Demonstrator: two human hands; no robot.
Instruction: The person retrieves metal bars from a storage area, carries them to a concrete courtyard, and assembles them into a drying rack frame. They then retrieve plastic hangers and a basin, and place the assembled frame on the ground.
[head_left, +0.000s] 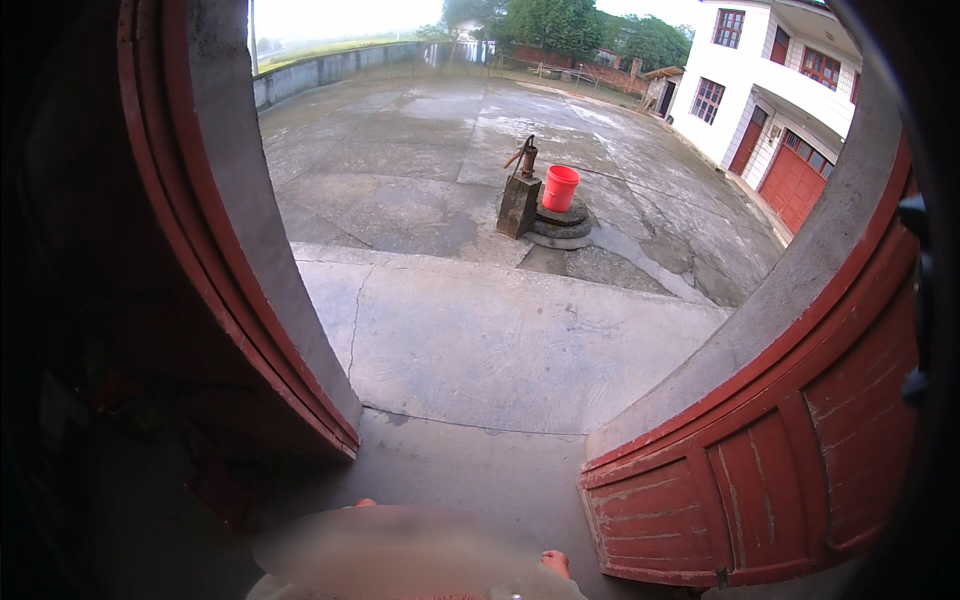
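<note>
At the lower edge, a wide, smeared brownish-grey oval (400,550) covers the space in front of my body, and I cannot make out what it is. Just past its upper rim a small part of my left hand (366,502) shows; its fingers are mostly hidden. To the right of the oval is my right hand (555,563), with its fingers curled in. Whether it holds anything is too small to see. Light sleeves show faintly at the bottom.
I am inside a doorway. A red wooden door leaf (750,480) stands swung in on the right, and a red frame (215,270) rises on the left. Outside, a concrete yard (390,150) holds a hand pump (527,160) and a red bucket (561,188). A white house (735,80) stands right.
</note>
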